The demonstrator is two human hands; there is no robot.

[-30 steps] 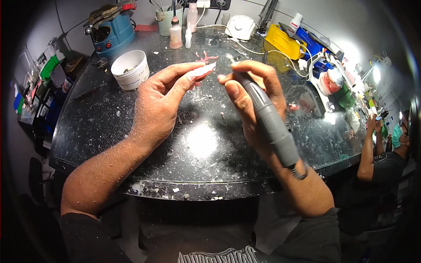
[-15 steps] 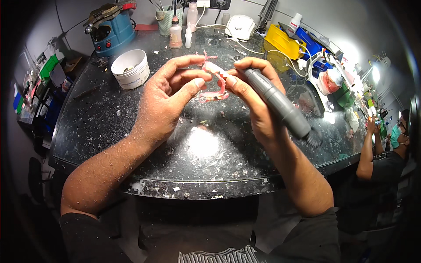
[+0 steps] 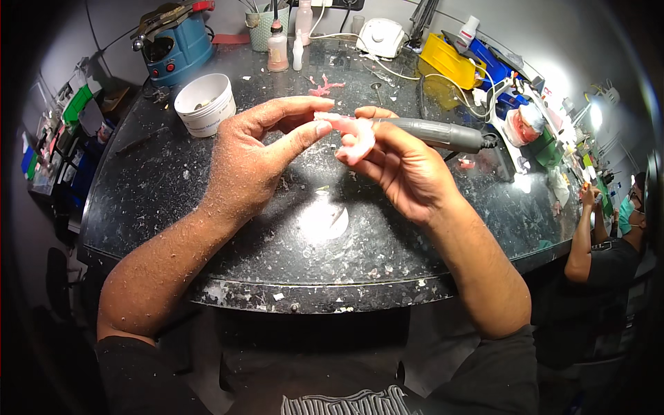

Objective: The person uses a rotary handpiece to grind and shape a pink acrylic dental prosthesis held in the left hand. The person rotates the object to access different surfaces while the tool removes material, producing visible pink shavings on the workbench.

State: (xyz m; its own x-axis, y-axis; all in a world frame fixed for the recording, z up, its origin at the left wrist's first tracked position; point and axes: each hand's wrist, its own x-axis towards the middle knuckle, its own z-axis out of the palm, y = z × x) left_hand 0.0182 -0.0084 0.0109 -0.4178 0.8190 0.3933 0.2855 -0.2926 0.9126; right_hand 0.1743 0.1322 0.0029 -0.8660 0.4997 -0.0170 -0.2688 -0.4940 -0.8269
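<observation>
A pink, curved denture base (image 3: 362,141) is held up between both hands above the bench. My left hand (image 3: 254,149), dusted with pale shavings, pinches one end of it between thumb and fingertips. My right hand (image 3: 413,173) grips the other side, with its fingers curled under the piece. That hand also keeps a grey rotary handpiece (image 3: 443,133), lying almost level and pointing its corded end to the right. The handpiece's tip is hidden behind the fingers and the denture.
A white tub (image 3: 205,111) stands on the dark, debris-strewn bench (image 3: 277,242). Beyond the hands lies a branching pink scrap (image 3: 325,86). Bottles (image 3: 277,50) and a blue machine (image 3: 173,52) are at the back. A dental model (image 3: 523,124) sits right; a co-worker (image 3: 609,242) is far right.
Both hands have turned the denture, so its smooth pink side now shows. The handpiece has swung from a steep slant to nearly level. My left hand has barely shifted.
</observation>
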